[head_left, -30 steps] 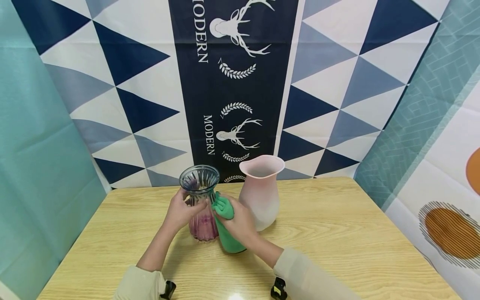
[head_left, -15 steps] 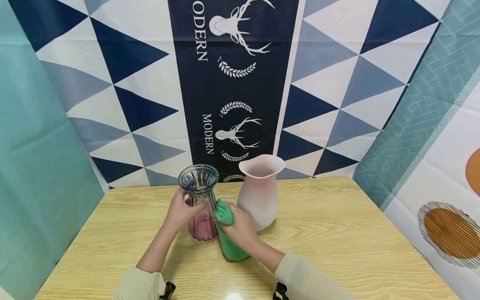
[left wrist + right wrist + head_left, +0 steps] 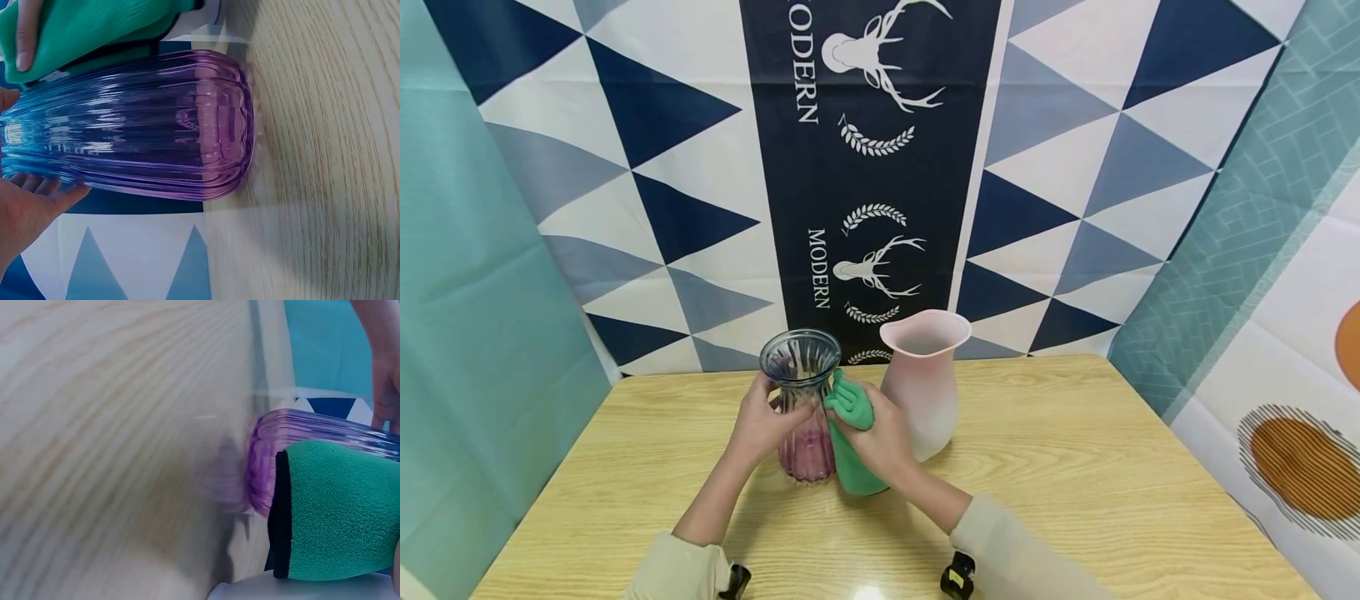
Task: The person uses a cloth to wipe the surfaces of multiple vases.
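Observation:
A ribbed glass vase point(image 3: 808, 454), blue at its flared rim and purple-pink at its base, stands upright near the back of the table. The left hand point(image 3: 766, 425) grips its narrow neck from the left, thumb in front; the left wrist view shows that hand point(image 3: 31, 209) around the blue part. In the right hand point(image 3: 883, 433) is a bunched green cloth point(image 3: 859, 471), held against the vase's right side. The cloth point(image 3: 344, 512) has a dark edge and hangs beside the purple base point(image 3: 265, 465) in the right wrist view.
Just right of the right hand stands a pink-and-white vase point(image 3: 925, 392) with a wavy rim. The wooden table point(image 3: 1075, 483) ends at a patterned backdrop point(image 3: 880, 183), with a teal sheet point(image 3: 490, 275) at the left.
The right hand and cloth dipped slightly along the glass vase, then rose again. The left hand keeps its grip on the neck, and both vases remain in place.

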A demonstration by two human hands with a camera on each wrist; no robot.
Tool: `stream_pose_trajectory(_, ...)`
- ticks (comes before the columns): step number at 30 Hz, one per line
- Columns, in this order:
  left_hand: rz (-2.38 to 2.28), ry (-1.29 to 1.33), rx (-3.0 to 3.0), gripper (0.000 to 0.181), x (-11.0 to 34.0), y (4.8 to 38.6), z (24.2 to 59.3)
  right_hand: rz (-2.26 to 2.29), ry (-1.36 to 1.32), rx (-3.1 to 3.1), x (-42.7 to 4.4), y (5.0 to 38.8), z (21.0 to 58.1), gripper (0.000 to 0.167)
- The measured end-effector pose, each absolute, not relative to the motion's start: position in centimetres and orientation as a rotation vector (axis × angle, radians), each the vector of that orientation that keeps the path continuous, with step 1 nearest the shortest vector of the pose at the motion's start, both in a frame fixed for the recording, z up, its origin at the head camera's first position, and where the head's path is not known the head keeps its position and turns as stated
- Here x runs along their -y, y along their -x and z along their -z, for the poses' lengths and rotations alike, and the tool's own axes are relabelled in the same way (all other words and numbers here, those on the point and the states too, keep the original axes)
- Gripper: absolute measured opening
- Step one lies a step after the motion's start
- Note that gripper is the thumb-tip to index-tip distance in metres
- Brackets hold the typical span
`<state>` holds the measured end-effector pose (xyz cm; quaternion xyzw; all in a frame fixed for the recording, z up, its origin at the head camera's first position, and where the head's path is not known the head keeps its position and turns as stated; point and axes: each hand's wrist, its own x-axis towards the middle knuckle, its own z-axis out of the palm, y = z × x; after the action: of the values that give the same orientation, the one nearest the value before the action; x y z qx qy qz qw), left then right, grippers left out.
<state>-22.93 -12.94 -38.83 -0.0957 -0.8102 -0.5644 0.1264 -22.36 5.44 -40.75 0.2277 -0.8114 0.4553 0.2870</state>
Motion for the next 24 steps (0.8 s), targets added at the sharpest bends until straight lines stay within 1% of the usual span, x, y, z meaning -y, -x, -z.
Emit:
stream_pose_trajectory(4, 1.646, 0.286, 2.358, 0.074, 12.92, 22.86, 38.87, -1.24, -0.624, 2.085, -5.43, 22.65, 40.22, 0.047)
stream_pose_trajectory(9, 1.652, 0.31, 2.35, 0.069, 12.82, 22.93, 39.03, -1.252, -0.635, 2.084, -5.49, 22.75, 39.76, 0.049)
stream_pose_trajectory(16, 1.636, 0.309, 2.374, 0.065, 12.59, 22.94, 38.95, -1.241, -0.64, 2.149, -5.57, 22.93, 40.07, 0.05)
stream_pose_trajectory(24, 1.636, 0.306, 2.363, 0.065, 12.62, 22.98, 38.78, -1.22, -0.619, 2.24, -5.51, 22.78, 40.4, 0.05)
